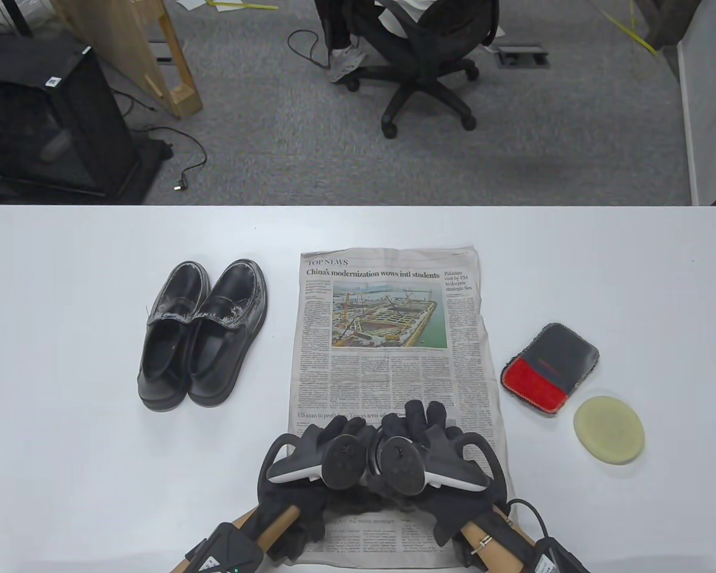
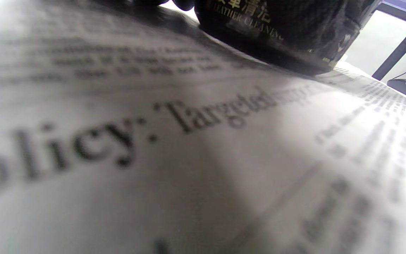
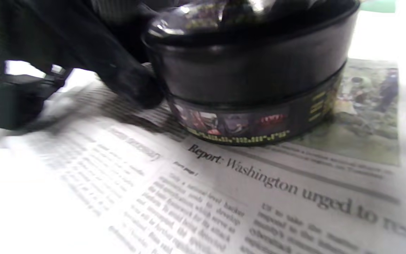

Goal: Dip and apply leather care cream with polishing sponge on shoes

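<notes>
Down near the front edge of the table, a black jar of leather care cream (image 3: 248, 81) stands on the newspaper (image 1: 388, 358), its lid on. From above it is hidden under both hands; only the wrist views show it, with gold lettering on its side and a printed band round its base. The left hand (image 1: 316, 459) and the right hand (image 1: 429, 459) are pressed close together over it, trackers side by side. A gloved finger (image 3: 129, 81) lies against the jar's left side in the right wrist view. Whether either hand actually grips the jar or only rests around it I cannot tell, as the fingers are mostly hidden.

The newspaper lies lengthwise down the middle of the table (image 1: 65, 477), running from mid-table to the front edge. Right of the paper, apart from it, lies a grey and red polishing cloth (image 1: 550, 367), and just beside that, nearer the front edge, the round pale yellow polishing sponge (image 1: 608, 428). Left of the paper stand two black leather shoes (image 1: 203, 334) side by side and touching, toes toward the far edge, with whitish scuffing across the uppers.
</notes>
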Motion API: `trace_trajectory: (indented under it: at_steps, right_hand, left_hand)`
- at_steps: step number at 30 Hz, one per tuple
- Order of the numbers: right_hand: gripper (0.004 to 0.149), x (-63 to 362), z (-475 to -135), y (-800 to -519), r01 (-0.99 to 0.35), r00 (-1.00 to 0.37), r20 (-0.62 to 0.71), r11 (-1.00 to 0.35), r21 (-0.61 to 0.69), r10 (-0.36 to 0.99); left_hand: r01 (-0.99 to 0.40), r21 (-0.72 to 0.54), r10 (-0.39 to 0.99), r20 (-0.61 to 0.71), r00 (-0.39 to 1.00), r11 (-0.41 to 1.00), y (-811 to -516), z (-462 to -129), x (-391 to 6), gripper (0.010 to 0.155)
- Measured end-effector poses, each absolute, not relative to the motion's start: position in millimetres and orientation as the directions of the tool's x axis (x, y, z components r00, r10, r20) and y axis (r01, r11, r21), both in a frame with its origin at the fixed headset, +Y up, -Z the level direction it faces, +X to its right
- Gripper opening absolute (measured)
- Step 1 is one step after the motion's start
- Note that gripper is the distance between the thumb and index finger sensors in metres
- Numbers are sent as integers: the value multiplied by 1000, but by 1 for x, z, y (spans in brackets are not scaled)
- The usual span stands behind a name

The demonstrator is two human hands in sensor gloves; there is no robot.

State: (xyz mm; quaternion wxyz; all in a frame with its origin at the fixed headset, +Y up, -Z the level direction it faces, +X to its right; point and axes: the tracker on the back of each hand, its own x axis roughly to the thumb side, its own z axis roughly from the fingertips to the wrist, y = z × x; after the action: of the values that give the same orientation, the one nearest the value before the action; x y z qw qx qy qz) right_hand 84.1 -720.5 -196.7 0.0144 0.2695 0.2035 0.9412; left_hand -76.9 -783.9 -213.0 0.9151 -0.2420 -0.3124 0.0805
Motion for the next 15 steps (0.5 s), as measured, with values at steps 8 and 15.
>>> trace_trajectory:
  at_steps: [8, 15]
  right_hand:
    - [106, 75, -199, -736, 234, -885, 448, -951, 204, -122]
    - [101, 75, -198, -727, 170, -866, 500, -942, 288, -3]
  left_hand:
    - [9, -489, 290, 532, 795, 872, -784, -213, -77, 103]
    - [-3, -495, 304, 528, 793, 869, -784, -214, -78, 102]
